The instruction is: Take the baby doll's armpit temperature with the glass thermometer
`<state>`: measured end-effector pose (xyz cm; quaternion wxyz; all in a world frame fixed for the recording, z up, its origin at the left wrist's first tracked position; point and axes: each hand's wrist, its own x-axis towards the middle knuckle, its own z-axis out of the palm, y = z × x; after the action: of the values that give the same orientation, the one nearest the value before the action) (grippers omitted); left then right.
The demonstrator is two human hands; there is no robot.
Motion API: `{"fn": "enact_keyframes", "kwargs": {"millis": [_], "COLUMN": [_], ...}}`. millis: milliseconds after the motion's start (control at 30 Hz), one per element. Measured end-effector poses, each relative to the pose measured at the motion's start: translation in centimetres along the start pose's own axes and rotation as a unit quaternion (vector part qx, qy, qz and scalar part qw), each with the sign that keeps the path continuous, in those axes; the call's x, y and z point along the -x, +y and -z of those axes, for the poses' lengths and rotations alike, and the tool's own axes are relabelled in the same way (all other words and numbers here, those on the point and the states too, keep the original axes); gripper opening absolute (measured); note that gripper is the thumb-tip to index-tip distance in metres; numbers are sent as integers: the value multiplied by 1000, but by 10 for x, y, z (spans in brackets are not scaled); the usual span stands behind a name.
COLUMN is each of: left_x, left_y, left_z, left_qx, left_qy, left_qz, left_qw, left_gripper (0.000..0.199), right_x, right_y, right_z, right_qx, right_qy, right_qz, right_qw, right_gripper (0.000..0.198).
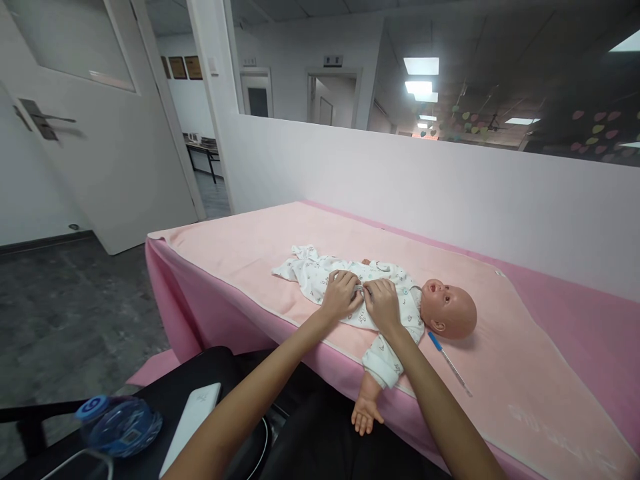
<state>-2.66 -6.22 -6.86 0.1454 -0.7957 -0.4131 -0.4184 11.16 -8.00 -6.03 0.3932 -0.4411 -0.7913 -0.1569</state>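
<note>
A baby doll (450, 309) lies on its back on the pink-covered table (225, 260), its head to the right. It wears a white printed baby outfit (315, 273). At the doll's middle, my left hand (342, 293) pinches the fabric of the outfit with curled fingers. Close beside it, my right hand (382, 301) also grips the fabric, fingers bent. A bit of cloth is bunched between the two hands; any fastening there is too small to make out. One doll arm hangs over the table's near edge below my right forearm.
A thermometer-like glass stick with a blue end (450, 363) lies near the doll's head. On a black chair (220, 373) at lower left are a water bottle (123, 425) and a white flat device (193, 420). A white wall with a window (350, 150) stands behind the table.
</note>
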Motion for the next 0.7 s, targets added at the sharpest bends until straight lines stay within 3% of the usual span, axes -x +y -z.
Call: {"fn": "enact_keyframes", "kwargs": {"millis": [300,700], "left_x": [1,2], "left_y": [-2,-1], "left_z": [1,4], "left_qx": [38,140], "left_qy": [-8,45], "left_qz": [4,40], "left_qw": [999,988], "left_gripper": [11,10], "right_x": [2,2], "right_y": [1,2], "right_z": [-5,-5], "right_qx": [8,32], "right_qy": [4,24], "right_qz": [4,5], "right_qw": [1000,999], "right_gripper": [15,16]}}
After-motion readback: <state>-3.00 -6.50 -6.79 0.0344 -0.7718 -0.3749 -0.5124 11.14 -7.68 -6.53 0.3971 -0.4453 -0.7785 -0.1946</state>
